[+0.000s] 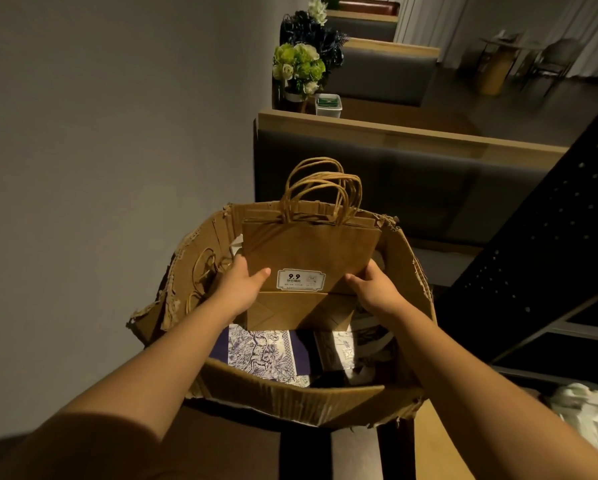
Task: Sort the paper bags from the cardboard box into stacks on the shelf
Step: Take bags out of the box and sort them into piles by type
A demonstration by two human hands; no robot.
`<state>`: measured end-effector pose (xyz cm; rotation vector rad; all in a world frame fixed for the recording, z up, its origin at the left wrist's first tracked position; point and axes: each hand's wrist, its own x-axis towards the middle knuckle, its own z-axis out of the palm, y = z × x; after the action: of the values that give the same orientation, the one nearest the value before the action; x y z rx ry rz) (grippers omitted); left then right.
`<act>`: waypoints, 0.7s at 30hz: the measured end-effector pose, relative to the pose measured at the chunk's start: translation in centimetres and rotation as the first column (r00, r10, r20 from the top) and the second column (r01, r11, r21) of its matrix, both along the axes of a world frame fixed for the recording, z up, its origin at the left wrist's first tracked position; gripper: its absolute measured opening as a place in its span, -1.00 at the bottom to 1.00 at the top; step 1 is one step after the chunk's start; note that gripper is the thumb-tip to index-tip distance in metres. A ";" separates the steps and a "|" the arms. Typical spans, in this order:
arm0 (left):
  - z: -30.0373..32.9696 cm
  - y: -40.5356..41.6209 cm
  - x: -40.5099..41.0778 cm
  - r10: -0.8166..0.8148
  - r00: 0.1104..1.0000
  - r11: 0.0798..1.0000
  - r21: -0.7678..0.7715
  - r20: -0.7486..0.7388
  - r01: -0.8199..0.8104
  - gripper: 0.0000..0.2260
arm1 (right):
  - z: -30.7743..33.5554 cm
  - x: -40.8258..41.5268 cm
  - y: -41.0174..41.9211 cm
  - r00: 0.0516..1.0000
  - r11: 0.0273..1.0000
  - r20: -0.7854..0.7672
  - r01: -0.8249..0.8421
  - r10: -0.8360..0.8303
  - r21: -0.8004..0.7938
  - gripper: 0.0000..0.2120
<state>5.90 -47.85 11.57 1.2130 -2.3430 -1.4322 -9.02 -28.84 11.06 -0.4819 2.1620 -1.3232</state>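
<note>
Several flat brown paper bags [308, 251] with twisted handles stand upright in a bundle over the torn cardboard box [290, 400]. A white label reading 9.9 is on the front bag. My left hand [238, 285] grips the bundle's left edge, thumb on the front. My right hand [373, 285] grips its right edge the same way. Beneath the bundle, blue-and-white patterned bags [263, 351] lie in the box. More brown bag handles [204, 268] lean against the box's left wall.
A black perforated metal shelf frame [550, 258] rises at the right. Crumpled white paper [588, 410] lies at the lower right. Beyond the box are grey booth seats [394, 181] with wooden tops, a flower arrangement [299, 67] and a small white bin [328, 105].
</note>
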 end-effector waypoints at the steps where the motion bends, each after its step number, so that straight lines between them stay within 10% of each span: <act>1: 0.2 0.1 -0.1 -0.009 1.000 1.000 -0.011 0.002 0.009 -0.60 | 0.2 0.0 0.0 1.000 1.000 -0.014 0.010 -0.010 -0.001 -0.63; 4: 1.3 0.0 -0.2 -0.039 0.997 0.997 -0.072 -0.069 0.034 -0.79 | 1.1 -0.1 0.1 0.996 0.998 -0.087 0.032 -0.036 -0.049 -0.72; 12: 5.3 -0.6 -2.0 -0.007 0.924 0.997 0.068 -0.384 0.035 -0.52 | 6.5 0.6 1.3 0.985 0.894 -0.131 0.043 -0.112 -0.445 -0.72; 21: 10.1 7.4 -2.9 -0.055 0.787 0.977 0.128 -0.614 0.168 -0.66 | 10.2 0.3 8.8 0.950 0.882 -0.213 0.108 -0.227 -0.459 -0.72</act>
<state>2.97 -40.49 21.68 0.5084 -1.8836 -1.7687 -8.70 -20.05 21.24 -0.6880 2.1399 -1.9678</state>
